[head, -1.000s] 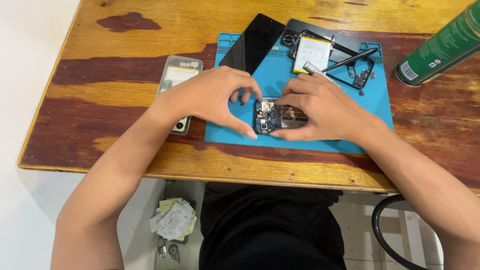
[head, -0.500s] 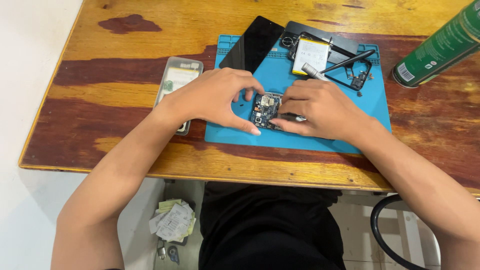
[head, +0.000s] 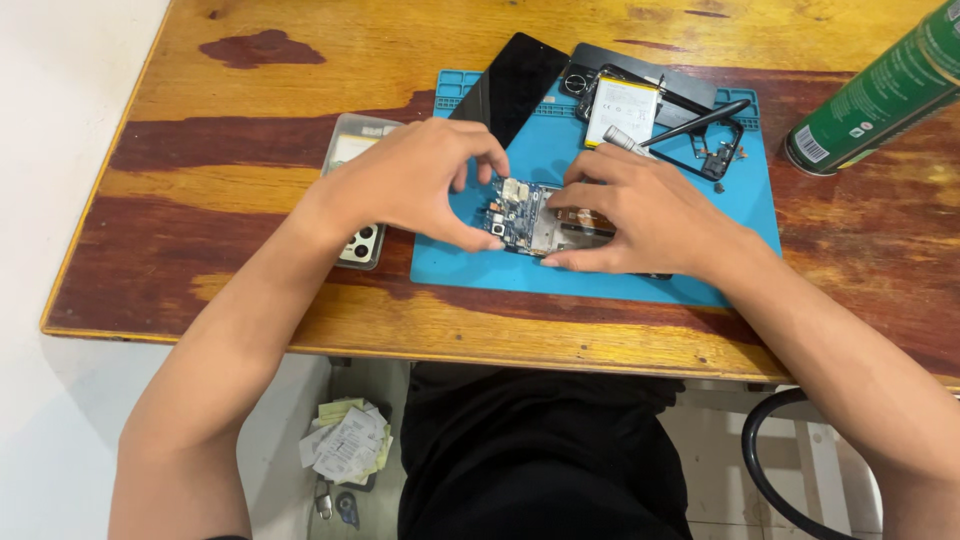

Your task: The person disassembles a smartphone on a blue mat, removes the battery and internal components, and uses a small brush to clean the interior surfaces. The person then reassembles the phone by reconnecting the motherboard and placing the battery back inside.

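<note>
Both hands point(head: 545, 205) pinching the open phone point(head: 535, 218) on the blue mat point(head: 600, 270) mid-frame, on the table point(head: 250, 200); too hard a squeeze might crack tiny parts or fling them off.

A phone-repair bench: blue silicone repair mat point(head: 600, 275) on a wooden table point(head: 250, 100), loose phone battery point(head: 622, 108), green spray can point(head: 880, 90)

Both forearms reach forward, left hand point(head: 415, 190) and right hand point(head: 640, 215) meeting, fingers curled in pinching grips.
</note>
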